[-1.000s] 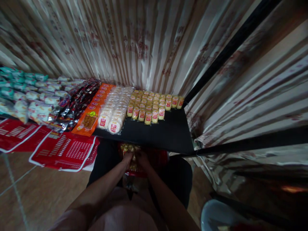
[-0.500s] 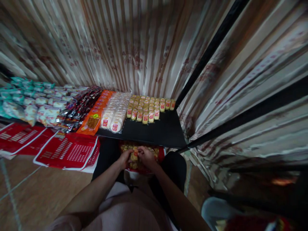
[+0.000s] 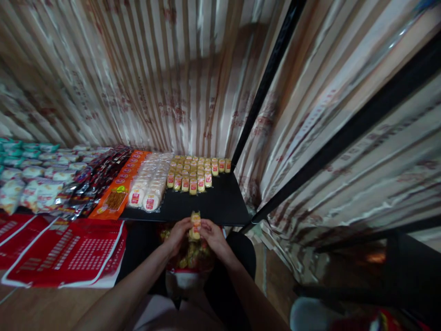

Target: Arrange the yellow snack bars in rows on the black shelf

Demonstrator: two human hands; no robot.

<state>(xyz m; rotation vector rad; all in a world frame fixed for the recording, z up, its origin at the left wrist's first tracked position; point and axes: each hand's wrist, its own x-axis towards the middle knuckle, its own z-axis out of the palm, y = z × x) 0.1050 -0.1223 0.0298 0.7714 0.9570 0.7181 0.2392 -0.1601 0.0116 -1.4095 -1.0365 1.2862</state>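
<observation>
- Holding one small yellow packet (image 3: 195,224) between both hands: my left hand (image 3: 178,233) grips its left side and my right hand (image 3: 214,233) its right, with the fingers of each curled shut on it.
- The packet stands upright in my grip, just at the near edge of the black bench (image 3: 223,209) and right above the open bag (image 3: 188,259) of similar sweets below my wrists.
- I judge it very light, with a thin, slick wrapper and a filling that could crush or crumble. A gentle pinch on the two long sides should suit it better than a squeeze across the middle.
- It looks pale yellow and oblong, with a darker band across it; any print is too blurred to read.
- Its colour matches the rows of yellow packets (image 3: 196,172) with red labels, which lie at the far right of the bench.
- Left of those rows lie white round packs (image 3: 151,184), then orange packs (image 3: 117,195), then dark wrappers (image 3: 93,177).
- Red printed sheets (image 3: 65,250) hang at the near left, and a shiny striped curtain (image 3: 155,82) closes the far side.
</observation>
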